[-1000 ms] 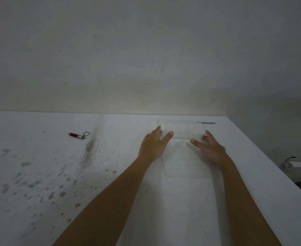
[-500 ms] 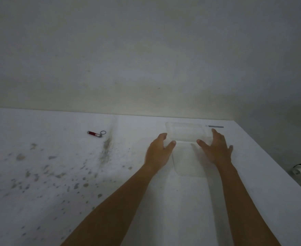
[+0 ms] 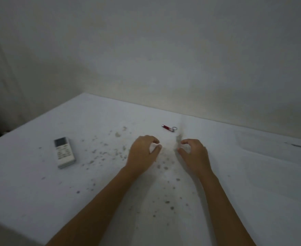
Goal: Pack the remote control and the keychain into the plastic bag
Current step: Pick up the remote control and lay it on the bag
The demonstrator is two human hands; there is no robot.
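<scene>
A white remote control (image 3: 64,152) with a dark screen lies flat at the left of the white table (image 3: 39,192). A small red keychain (image 3: 169,128) with a metal ring lies further back, just beyond my hands. The clear plastic bag (image 3: 270,148) lies flat at the far right, faint against the table. My left hand (image 3: 142,153) and my right hand (image 3: 194,155) hover side by side over the middle of the table, fingers curled and apart, holding nothing. Both are away from the bag.
Dark specks and a grey smear mark the table around my hands. A plain wall (image 3: 164,59) rises behind the table. The table's left edge drops off into a dark corner.
My hands have left the plastic bag and moved left to the table's middle. The view has swung left, so the remote control is now visible and the bag sits at the right.
</scene>
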